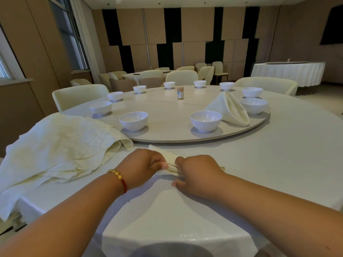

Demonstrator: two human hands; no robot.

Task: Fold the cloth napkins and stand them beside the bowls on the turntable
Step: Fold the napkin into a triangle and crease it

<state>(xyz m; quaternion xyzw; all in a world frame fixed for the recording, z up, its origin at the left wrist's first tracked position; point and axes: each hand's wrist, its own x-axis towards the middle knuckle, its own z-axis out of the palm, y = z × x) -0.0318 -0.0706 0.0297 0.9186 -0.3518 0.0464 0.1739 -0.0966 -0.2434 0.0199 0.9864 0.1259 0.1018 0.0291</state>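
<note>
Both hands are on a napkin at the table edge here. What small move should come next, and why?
Probably finish this fold. The left hand and right hand pinch a napkin lying flat on the tablecloth, not yet formed. Only one folded napkin stands on the turntable, so most bowls lack one.

A small brown jar (180,92) stands upright well beyond the fingers. Cream chairs (79,96) ring the white-clothed desk (278,154). Far right, another draped desk (287,72) stands apart.
</note>
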